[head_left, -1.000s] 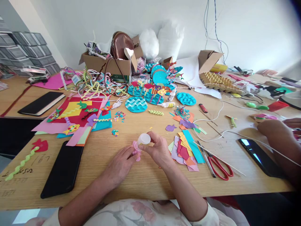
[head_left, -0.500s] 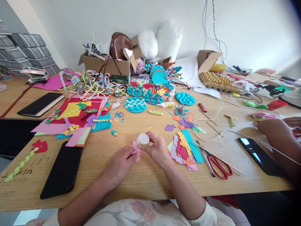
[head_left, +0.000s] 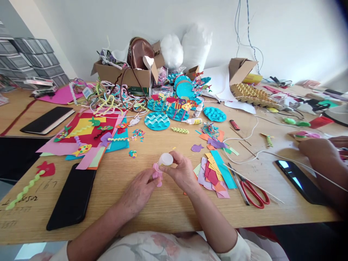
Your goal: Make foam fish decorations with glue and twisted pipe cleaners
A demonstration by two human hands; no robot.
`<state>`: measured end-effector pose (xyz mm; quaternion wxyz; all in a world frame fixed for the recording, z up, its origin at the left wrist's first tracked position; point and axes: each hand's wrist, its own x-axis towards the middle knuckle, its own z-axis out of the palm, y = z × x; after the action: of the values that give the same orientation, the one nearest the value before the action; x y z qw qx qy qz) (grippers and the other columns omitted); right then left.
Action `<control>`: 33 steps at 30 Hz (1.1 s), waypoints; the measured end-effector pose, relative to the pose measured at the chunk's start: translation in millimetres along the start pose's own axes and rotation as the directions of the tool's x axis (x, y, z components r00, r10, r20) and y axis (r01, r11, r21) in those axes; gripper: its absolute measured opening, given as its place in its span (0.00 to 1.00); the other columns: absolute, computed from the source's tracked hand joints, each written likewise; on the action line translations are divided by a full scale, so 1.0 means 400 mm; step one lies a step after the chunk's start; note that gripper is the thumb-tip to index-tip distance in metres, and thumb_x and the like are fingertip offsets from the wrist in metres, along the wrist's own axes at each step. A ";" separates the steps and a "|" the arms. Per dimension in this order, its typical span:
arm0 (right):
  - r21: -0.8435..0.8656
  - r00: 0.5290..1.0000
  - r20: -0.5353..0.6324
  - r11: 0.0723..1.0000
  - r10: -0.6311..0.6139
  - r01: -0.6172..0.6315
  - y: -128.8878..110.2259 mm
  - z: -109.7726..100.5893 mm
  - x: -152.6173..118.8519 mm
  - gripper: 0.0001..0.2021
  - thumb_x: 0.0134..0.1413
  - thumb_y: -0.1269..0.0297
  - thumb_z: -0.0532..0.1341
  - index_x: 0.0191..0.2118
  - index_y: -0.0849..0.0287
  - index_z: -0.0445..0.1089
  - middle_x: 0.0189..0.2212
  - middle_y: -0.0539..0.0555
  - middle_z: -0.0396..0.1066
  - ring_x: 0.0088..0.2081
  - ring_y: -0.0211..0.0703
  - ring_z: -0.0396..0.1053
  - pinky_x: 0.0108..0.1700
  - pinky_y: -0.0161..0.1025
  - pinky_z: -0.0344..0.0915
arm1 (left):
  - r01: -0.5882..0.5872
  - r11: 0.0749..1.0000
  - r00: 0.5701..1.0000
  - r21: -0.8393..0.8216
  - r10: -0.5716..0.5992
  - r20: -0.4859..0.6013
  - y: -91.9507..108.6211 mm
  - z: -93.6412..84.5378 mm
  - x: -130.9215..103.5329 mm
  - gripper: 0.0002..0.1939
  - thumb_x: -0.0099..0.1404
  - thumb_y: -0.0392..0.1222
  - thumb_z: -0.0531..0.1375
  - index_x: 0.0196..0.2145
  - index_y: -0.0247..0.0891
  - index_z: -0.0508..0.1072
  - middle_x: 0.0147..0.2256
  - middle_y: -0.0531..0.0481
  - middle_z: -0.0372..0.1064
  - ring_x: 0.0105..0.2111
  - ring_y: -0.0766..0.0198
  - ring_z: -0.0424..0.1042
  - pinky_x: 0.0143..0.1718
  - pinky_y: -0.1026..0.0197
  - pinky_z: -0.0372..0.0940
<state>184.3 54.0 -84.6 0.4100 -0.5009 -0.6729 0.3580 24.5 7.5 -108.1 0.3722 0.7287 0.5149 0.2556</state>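
Left of the red-handled scissors (head_left: 246, 182), our left hand (head_left: 138, 188) pinches the pink piece (head_left: 157, 174), seemingly to steady it, while our right hand (head_left: 184, 173) grips the white bottle (head_left: 166, 159), tipped close against it.

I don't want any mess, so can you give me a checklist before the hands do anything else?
1. Left hand holding the pink craft piece: ok.
2. Right hand gripping the white bottle: ok, base tipped up.
3. Bottle's mouth touching the pink piece: cannot tell, hidden from view.
4. Red-handled scissors away from both hands: ok, lying to the right.
5. Paper scraps tidied away: not ok, loose beside the right hand.
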 end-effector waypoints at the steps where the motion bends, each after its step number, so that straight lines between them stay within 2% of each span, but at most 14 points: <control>1: -0.001 1.000 -0.003 1.000 -0.002 0.002 -0.001 0.001 0.000 0.10 0.41 0.61 0.65 0.25 0.56 0.62 0.22 0.45 0.64 0.27 0.37 0.61 0.30 0.33 0.58 | 0.013 1.000 1.000 -0.017 -0.013 -0.002 0.000 0.000 0.000 0.13 0.68 0.46 0.47 0.38 0.40 0.69 0.39 0.50 0.69 0.40 0.60 0.68 0.43 0.58 0.61; 4: 0.002 1.000 0.014 1.000 0.007 -0.008 -0.004 0.002 0.000 0.11 0.41 0.61 0.65 0.24 0.56 0.62 0.22 0.45 0.63 0.27 0.37 0.61 0.30 0.33 0.57 | 0.033 0.999 0.999 -0.018 -0.033 -0.003 0.000 -0.001 0.000 0.13 0.68 0.46 0.48 0.37 0.40 0.69 0.38 0.50 0.70 0.39 0.60 0.68 0.42 0.58 0.61; 10: 0.027 1.000 -0.001 1.000 0.014 -0.013 -0.005 -0.004 -0.004 0.11 0.41 0.60 0.65 0.25 0.56 0.62 0.22 0.45 0.63 0.26 0.37 0.60 0.30 0.33 0.57 | -0.027 0.999 1.000 0.033 0.027 -0.009 -0.004 0.001 -0.003 0.13 0.68 0.44 0.47 0.40 0.40 0.69 0.39 0.49 0.69 0.40 0.61 0.68 0.43 0.58 0.62; 15: 0.041 0.999 0.035 0.999 0.025 -0.026 -0.011 -0.008 -0.009 0.10 0.41 0.63 0.66 0.25 0.56 0.63 0.22 0.44 0.64 0.27 0.36 0.61 0.30 0.33 0.56 | -0.153 0.961 0.987 0.232 0.158 -0.002 -0.022 0.006 -0.002 0.13 0.67 0.43 0.49 0.43 0.38 0.70 0.43 0.45 0.68 0.43 0.57 0.67 0.45 0.54 0.62; 18: 0.049 1.000 0.019 0.999 0.021 -0.022 -0.012 -0.007 -0.009 0.10 0.40 0.64 0.66 0.25 0.56 0.63 0.22 0.44 0.63 0.26 0.36 0.61 0.30 0.33 0.56 | -0.220 0.925 0.974 0.310 0.224 0.023 -0.027 0.007 -0.001 0.14 0.68 0.42 0.49 0.43 0.38 0.71 0.44 0.44 0.68 0.44 0.57 0.67 0.46 0.54 0.62; 22: 0.054 0.999 0.050 0.999 0.005 -0.008 -0.009 -0.006 -0.010 0.10 0.40 0.64 0.66 0.25 0.57 0.63 0.23 0.44 0.64 0.27 0.36 0.61 0.31 0.33 0.57 | -0.212 0.921 0.976 0.327 0.215 0.027 -0.029 0.007 -0.001 0.14 0.67 0.43 0.49 0.41 0.36 0.71 0.42 0.43 0.68 0.42 0.57 0.67 0.45 0.55 0.63; 25: 0.035 0.999 0.039 0.999 0.011 -0.012 -0.006 -0.008 -0.009 0.10 0.40 0.63 0.66 0.25 0.57 0.63 0.23 0.44 0.63 0.27 0.36 0.60 0.30 0.33 0.56 | -0.210 0.914 0.977 0.347 0.211 0.036 -0.034 0.009 -0.002 0.15 0.68 0.43 0.47 0.44 0.38 0.70 0.43 0.44 0.67 0.44 0.58 0.66 0.46 0.54 0.61; 30: 0.044 0.999 0.038 0.999 0.005 -0.006 -0.004 -0.006 -0.004 0.10 0.40 0.63 0.66 0.25 0.57 0.63 0.22 0.45 0.63 0.27 0.36 0.60 0.30 0.33 0.56 | -0.141 0.955 0.990 0.261 0.139 0.025 -0.033 0.009 -0.004 0.14 0.68 0.44 0.48 0.44 0.39 0.69 0.42 0.46 0.68 0.42 0.59 0.66 0.45 0.56 0.62; 33: 0.063 0.999 0.042 0.998 0.012 -0.015 -0.005 -0.006 -0.004 0.10 0.40 0.62 0.66 0.25 0.57 0.63 0.22 0.44 0.64 0.27 0.36 0.61 0.30 0.33 0.57 | -0.168 0.939 0.986 0.300 0.165 0.034 -0.030 0.006 -0.004 0.15 0.68 0.44 0.48 0.44 0.39 0.71 0.44 0.44 0.67 0.44 0.57 0.65 0.47 0.55 0.61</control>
<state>185.9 52.0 -82.0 0.4093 -0.4846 -0.6663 0.3920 18.9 7.7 -119.3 0.2358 0.8188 0.4829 0.2017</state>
